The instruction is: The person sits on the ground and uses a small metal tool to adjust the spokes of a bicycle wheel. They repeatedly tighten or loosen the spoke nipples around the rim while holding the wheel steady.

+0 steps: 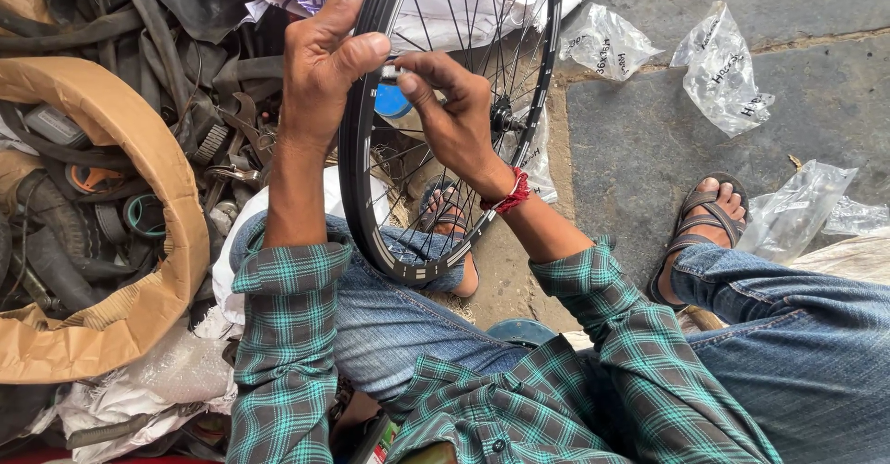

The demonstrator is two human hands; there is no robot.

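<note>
Upright between the person's knees stood a black bicycle wheel (371, 204), rim edge-on to the camera w/ thin spokes fanning to a hub (505, 116) on the far side; its lower arc rested against the jeans-clad left leg. Left hand (320, 70) was wrapped over the rim's outer edge near the top, fingers curled round it and thumb pressed on the near face, so a firm grip. Right hand (450, 112) reached in through the spokes from the other side, thumb & forefinger pinched shut on a small silvery bit (390, 72) at the rim's inner edge, prob. a spoke nipple, too small to tell for sure. A red thread band (512, 193) circled the right wrist; both sleeves were green plaid. Behind the wheel a blue round thing (391, 102) showed thru the spokes, partly hidden. Sandalled feet sat on grey stone paving, one under the wheel (450, 218), the other (709, 214) well apart to the right. To the left lay a torn cardboard box (167, 195) holding rubber tubes & tools. Clear plastic bags (728, 70) lay scattered on the paving at upper right.
</note>
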